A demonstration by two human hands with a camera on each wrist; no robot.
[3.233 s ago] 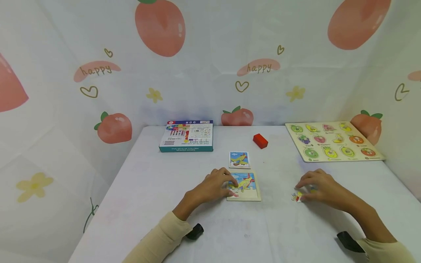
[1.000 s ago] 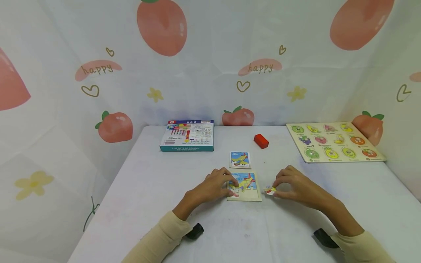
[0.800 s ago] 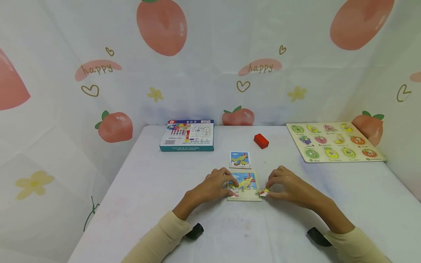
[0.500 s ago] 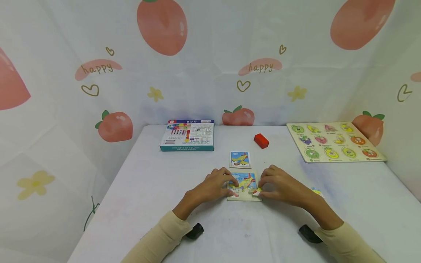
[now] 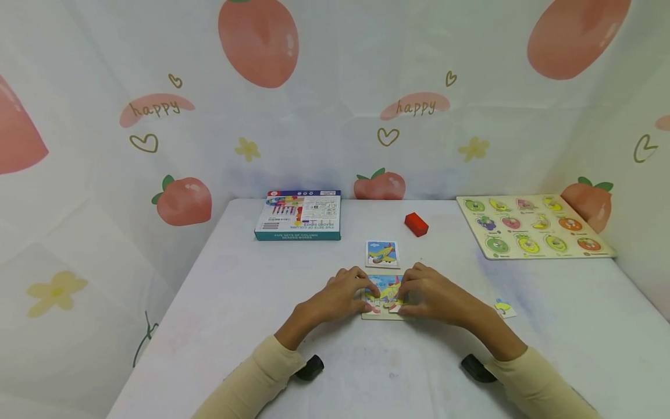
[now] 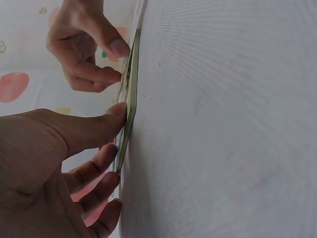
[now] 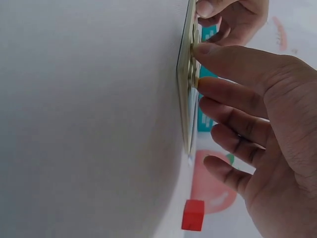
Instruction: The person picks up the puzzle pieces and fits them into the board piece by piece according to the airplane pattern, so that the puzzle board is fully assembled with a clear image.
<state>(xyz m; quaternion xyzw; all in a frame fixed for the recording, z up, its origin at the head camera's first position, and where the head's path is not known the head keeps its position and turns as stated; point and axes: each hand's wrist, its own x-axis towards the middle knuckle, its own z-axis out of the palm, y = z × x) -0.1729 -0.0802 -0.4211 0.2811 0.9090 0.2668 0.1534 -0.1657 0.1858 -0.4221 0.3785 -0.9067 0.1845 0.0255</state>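
A small wooden jigsaw board [image 5: 383, 316] with a yellow airplane picture lies on the table. My left hand [image 5: 340, 298] holds it at the left, thumb and index finger on the lower-left puzzle pieces. From the right, my right hand [image 5: 437, 295] pinches a red, white and yellow puzzle piece [image 5: 395, 308] between thumb and index finger, low over the front part of the board. In the right wrist view, that hand's other fingers hang free. Another loose puzzle piece [image 5: 505, 308], yellow and blue, lies on the table behind the right forearm.
An airplane picture card [image 5: 382, 254] lies just behind the board. Farther back stand a flat teal-sided box [image 5: 297, 237] at left and a red block [image 5: 416, 224]. A wooden fruit puzzle [image 5: 513, 237] occupies the back right. Printed cloth hangs behind the table.
My right hand has carried the puzzle piece leftward from the right side of the table to the board, uncovering the other loose piece. My left hand has stayed at the board.
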